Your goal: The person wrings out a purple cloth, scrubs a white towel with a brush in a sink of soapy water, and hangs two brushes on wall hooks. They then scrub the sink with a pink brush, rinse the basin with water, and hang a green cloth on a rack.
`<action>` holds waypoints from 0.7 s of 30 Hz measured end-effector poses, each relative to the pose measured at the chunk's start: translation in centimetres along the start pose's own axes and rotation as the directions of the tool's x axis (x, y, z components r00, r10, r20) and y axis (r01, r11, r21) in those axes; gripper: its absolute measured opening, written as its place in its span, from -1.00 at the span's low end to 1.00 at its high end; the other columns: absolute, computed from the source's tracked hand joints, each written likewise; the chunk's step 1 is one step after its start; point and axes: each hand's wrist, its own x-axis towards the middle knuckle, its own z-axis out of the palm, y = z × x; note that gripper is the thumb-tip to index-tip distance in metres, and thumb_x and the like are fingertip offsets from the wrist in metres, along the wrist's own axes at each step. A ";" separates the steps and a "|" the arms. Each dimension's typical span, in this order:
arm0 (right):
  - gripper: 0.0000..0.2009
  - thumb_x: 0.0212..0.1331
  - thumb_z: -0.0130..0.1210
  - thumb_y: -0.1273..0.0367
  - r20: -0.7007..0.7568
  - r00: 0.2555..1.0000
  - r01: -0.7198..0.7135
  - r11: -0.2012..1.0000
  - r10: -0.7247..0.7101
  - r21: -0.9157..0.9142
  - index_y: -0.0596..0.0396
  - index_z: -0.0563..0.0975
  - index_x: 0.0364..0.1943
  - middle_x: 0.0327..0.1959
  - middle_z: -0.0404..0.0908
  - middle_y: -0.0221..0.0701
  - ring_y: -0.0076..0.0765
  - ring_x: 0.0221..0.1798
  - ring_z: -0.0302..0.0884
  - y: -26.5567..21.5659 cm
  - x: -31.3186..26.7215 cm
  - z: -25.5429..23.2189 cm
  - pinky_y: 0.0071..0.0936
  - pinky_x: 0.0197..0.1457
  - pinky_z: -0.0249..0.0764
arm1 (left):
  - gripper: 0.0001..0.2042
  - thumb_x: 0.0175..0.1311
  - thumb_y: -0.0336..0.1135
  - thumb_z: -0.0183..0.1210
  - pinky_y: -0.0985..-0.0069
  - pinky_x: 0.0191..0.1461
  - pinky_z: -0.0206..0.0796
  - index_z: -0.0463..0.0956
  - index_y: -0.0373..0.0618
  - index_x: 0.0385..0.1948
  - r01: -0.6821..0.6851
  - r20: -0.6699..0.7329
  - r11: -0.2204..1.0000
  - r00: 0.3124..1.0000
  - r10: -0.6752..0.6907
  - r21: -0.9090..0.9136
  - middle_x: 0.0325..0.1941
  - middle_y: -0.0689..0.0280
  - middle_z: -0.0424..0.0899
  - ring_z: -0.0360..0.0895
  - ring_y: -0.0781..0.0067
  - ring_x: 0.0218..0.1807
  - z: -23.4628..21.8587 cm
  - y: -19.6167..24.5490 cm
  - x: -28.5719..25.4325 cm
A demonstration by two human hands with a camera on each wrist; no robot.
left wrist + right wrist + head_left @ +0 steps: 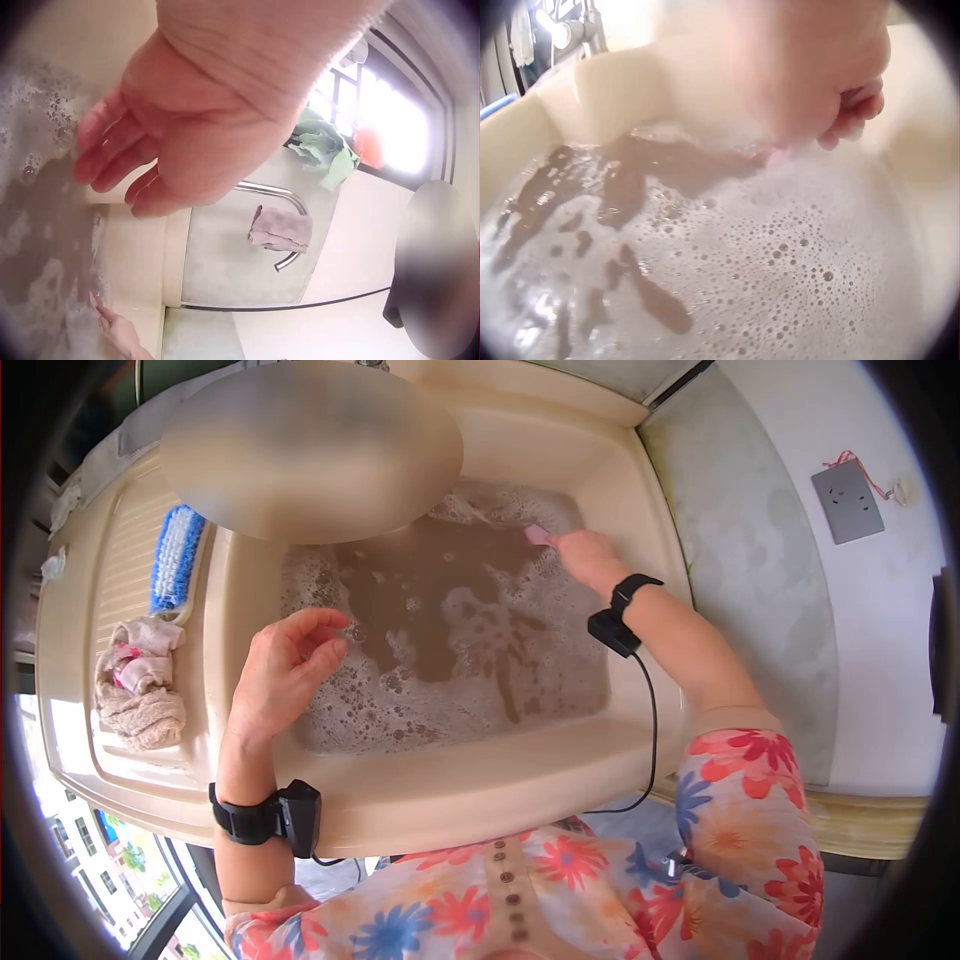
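A cream sink (pixel 440 805) holds murky, foamy water (pixel 420 610). At its far right, my right hand (pixel 592 558) pinches a small pink piece (pixel 538 535) low over the water; I cannot tell whether it is cloth or something firmer. In the right wrist view the pink piece (pixel 778 156) shows just below the hand (pixel 810 82), right at the foam. My left hand (pixel 290 665) hovers over the near left side of the basin, fingers loosely bent and holding nothing. The left wrist view shows that hand (pixel 187 127) from the palm side.
On the ribbed drainboard (pixel 120 560) to the left lie a blue and white scrubber (pixel 178 560) and a crumpled beige and pink cloth (pixel 140 690). A mauve cloth (pixel 281 229) wraps the curved metal spout (pixel 285 193). A blurred patch hides the sink's back left.
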 end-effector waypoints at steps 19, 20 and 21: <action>-0.76 0.22 -0.15 0.27 0.409 0.865 0.207 0.949 -0.291 0.238 0.02 0.53 -0.23 -0.30 0.56 -0.09 0.08 -0.22 0.50 -2.5 -13.4 4.7 -0.12 -0.13 0.40 | -0.81 -0.02 -0.49 0.12 0.45 -0.37 0.30 0.50 -0.23 -0.31 -0.171 -0.107 0.908 0.968 0.228 0.383 -0.48 0.17 0.50 0.43 0.30 -0.50 0.4 1.5 -1.2; -0.78 0.17 -0.15 0.32 0.411 0.876 0.159 0.956 -0.252 0.247 0.00 0.54 -0.24 -0.27 0.56 -0.12 0.08 -0.18 0.50 -3.3 -12.7 4.7 -0.13 -0.11 0.41 | -0.81 -0.02 -0.49 0.12 0.45 -0.37 0.30 0.50 -0.23 -0.31 -0.177 -0.105 0.905 0.967 0.233 0.387 -0.48 0.17 0.50 0.43 0.30 -0.50 0.5 1.6 -1.2; -0.78 0.12 -0.14 0.38 0.411 0.886 0.113 0.960 -0.214 0.256 -0.02 0.55 -0.25 -0.24 0.56 -0.15 0.07 -0.14 0.49 -4.3 -11.7 3.9 -0.14 -0.10 0.43 | -0.81 -0.03 -0.49 0.12 0.45 -0.38 0.30 0.50 -0.23 -0.31 -0.175 -0.103 0.907 0.968 0.230 0.382 -0.48 0.17 0.50 0.43 0.30 -0.51 0.6 1.6 -1.1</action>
